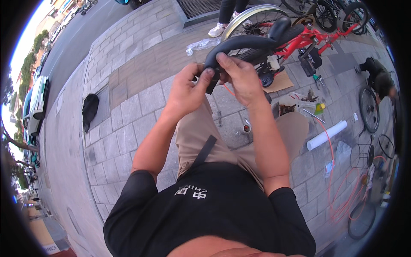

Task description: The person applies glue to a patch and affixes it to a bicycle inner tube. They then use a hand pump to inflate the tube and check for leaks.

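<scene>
A black bicycle inner tube [246,43] is pinched between both my hands, in front of my body. My left hand [188,88] is closed round its near end, thumb pressed on top. Beside it, my right hand [244,81] grips the same stretch, with the thumb flat along the rubber. The fingertips of both hands are partly hidden behind the tube. From my hands the tube curves up and right, plump and rounded, toward a red bicycle [302,40] on the ground. A wheel with a pale rim [229,30] stands next to the bicycle's frame.
A person in white shoes [217,30] stands beyond the wheel; another person [379,77] bends at the far right. On the paving lie a white roll [326,135], an orange hose [331,152], a small tin [246,128], a yellow bottle [320,108] and a black cloth-like object [90,110].
</scene>
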Tool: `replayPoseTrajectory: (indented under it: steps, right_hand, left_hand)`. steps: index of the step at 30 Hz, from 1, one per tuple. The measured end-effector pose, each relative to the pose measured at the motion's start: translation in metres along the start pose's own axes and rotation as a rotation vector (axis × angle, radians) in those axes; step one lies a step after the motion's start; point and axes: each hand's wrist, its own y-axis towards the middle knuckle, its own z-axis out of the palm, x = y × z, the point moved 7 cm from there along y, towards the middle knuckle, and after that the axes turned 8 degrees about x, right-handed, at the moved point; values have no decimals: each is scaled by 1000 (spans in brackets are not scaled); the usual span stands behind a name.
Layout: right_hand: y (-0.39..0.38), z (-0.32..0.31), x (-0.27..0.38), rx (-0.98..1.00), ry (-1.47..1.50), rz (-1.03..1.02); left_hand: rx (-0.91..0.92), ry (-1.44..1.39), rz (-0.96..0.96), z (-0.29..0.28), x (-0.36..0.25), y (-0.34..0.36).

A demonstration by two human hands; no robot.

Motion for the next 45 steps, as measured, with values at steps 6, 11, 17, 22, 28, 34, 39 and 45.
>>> replayPoseTrajectory:
  steps: [6, 11, 17, 22, 28, 34, 39, 45]
  right_hand:
    - [-8, 0, -43, -38, 168, -139]
    - [1, 7, -52, -54, 364, -159]
    - [-3, 19, -43, -84, 356, -236]
    - [3, 16, -47, -2, 236, -42]
    - [-3, 15, -36, -122, 93, -140]
    - [-6, 22, -27, -148, 82, -191]
    - [-4, 24, -25, -77, 199, -126]
    - [7, 21, -30, 14, 490, -38]
  left_hand:
    - [102, 121, -159, -3, 2, -3]
    - [114, -103, -115, 8, 19, 0]
    - [104, -56, -103, -1, 8, 10]
    - [127, -93, -122, -5, 17, 8]
    - [77, -140, -147, -6, 17, 7]
    - [96, -8, 33, -6, -7, 5]
    - [186, -48, 137, 2, -26, 6]
    - [264, -69, 213, 6, -30, 12]
